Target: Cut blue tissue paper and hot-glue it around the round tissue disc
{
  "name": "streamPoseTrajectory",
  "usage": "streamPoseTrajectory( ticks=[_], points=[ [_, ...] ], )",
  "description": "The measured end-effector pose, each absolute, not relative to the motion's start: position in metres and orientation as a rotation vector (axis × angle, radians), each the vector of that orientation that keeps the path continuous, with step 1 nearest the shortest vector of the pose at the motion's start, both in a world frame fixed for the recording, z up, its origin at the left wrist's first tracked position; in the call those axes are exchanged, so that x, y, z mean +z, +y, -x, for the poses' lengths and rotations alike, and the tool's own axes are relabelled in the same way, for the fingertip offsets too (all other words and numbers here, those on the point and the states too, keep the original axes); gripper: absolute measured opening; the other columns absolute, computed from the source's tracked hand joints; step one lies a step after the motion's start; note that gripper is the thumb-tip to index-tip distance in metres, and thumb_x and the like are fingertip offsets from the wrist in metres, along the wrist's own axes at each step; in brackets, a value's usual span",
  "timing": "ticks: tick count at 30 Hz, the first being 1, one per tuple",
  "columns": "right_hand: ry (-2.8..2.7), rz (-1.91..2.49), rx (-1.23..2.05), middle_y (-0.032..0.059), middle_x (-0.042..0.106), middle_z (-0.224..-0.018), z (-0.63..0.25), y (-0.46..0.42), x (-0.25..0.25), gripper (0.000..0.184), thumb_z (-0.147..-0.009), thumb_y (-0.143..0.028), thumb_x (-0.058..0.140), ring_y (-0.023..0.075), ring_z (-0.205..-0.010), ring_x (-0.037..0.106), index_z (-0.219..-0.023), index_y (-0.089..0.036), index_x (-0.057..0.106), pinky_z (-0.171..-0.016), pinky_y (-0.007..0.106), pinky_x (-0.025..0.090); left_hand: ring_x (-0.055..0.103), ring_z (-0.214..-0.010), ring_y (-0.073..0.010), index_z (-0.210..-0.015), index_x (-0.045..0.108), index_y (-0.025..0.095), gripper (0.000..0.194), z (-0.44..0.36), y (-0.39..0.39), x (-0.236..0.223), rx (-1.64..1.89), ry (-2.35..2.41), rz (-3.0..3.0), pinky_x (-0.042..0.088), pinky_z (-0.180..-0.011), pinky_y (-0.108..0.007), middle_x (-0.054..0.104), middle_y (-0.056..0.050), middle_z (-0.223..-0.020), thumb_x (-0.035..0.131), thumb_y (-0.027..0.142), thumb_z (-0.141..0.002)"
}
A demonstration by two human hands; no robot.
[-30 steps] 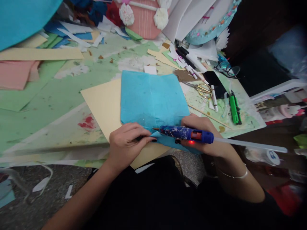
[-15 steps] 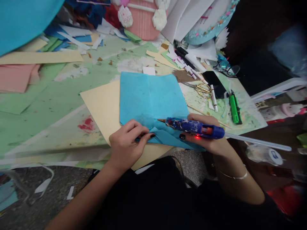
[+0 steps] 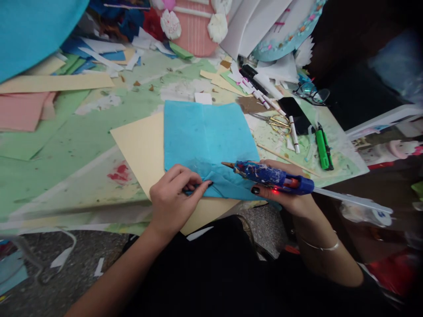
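Observation:
A blue paper sheet [image 3: 205,132] lies over a cream paper sheet [image 3: 135,145] near the table's front edge. The blue sheet's near edge is gathered in folds. My left hand [image 3: 176,191] pinches that folded edge between thumb and fingers. My right hand [image 3: 291,193] is closed around a blue hot glue gun [image 3: 274,176], whose lit red light faces me. Its metal nozzle points left, just above the folds, and a long clear glue stick [image 3: 353,200] sticks out of its back. Part of the right hand's grip is hidden behind the gun.
Gold-handled scissors [image 3: 277,124], a wooden skewer [image 3: 284,158], a black phone [image 3: 295,115], a green cutter [image 3: 321,147] and eyeglasses [image 3: 312,93] lie on the right. Paper scraps [image 3: 105,48] and a pink decorated piece [image 3: 194,33] are at the back. Pink paper [image 3: 23,110] lies at left.
My right hand has drawn the glue gun slightly to the right. The near edge of the blue paper has shifted a little under my left hand, which stays pinched on it.

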State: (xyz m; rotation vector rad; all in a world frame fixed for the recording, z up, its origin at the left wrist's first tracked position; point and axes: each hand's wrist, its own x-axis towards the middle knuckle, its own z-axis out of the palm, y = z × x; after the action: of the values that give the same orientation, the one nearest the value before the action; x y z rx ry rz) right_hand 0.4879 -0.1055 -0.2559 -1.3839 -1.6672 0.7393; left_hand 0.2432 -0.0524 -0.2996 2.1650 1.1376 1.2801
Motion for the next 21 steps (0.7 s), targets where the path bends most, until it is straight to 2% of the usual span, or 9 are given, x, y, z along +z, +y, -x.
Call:
streamPoseTrajectory(
  ticks=[7,11,15,21],
  points=[
    [-1.634,1.431,0.799,0.0006,0.074,-0.098,-0.49,-0.109,-0.263,0.029,-0.07,-0.029,0.081,0.027,-0.102,0.068,-0.097,-0.03,0.071,-0.086,0.039,0.056,0.049,-0.059,-0.0074,-0.071,0.058,0.016,0.016,-0.247,-0.053,-0.302,1.359,1.159,-2.228,0.041,-0.054,-0.021,0.053,0.002,-0.072,0.069,0.016,-0.082],
    [-1.584,1.463,0.838,0.0004,0.074,-0.1,-0.49,-0.11,-0.263,0.03,-0.069,-0.032,0.082,0.0277,-0.103,0.068,-0.097,-0.03,0.071,-0.089,0.04,0.055,0.052,-0.063,-0.0075,-0.081,0.067,0.016,0.007,-0.247,-0.056,-0.308,1.473,1.12,-2.405,0.042,-0.055,-0.02,0.056,0.0,-0.078,0.07,0.009,-0.081],
    [-1.558,1.466,0.86,0.0013,0.074,-0.1,-0.488,-0.109,-0.261,0.033,-0.067,-0.033,0.083,0.0272,-0.101,0.069,-0.097,-0.029,0.071,-0.088,0.039,0.055,0.053,-0.063,-0.0087,-0.092,0.072,0.016,0.014,-0.247,-0.057,-0.31,1.505,1.085,-2.573,0.043,-0.054,-0.02,0.057,-0.002,-0.079,0.068,0.008,-0.081],
    [-1.555,1.443,0.848,0.004,0.074,-0.099,-0.487,-0.111,-0.262,0.031,-0.068,-0.031,0.082,0.0285,-0.107,0.067,-0.096,-0.025,0.071,-0.088,0.038,0.055,0.054,-0.07,-0.0176,-0.096,0.072,0.009,0.018,-0.247,-0.055,-0.303,1.42,0.998,-2.882,0.046,-0.06,-0.03,0.062,-0.009,-0.08,0.065,0.006,-0.079]
  ],
)
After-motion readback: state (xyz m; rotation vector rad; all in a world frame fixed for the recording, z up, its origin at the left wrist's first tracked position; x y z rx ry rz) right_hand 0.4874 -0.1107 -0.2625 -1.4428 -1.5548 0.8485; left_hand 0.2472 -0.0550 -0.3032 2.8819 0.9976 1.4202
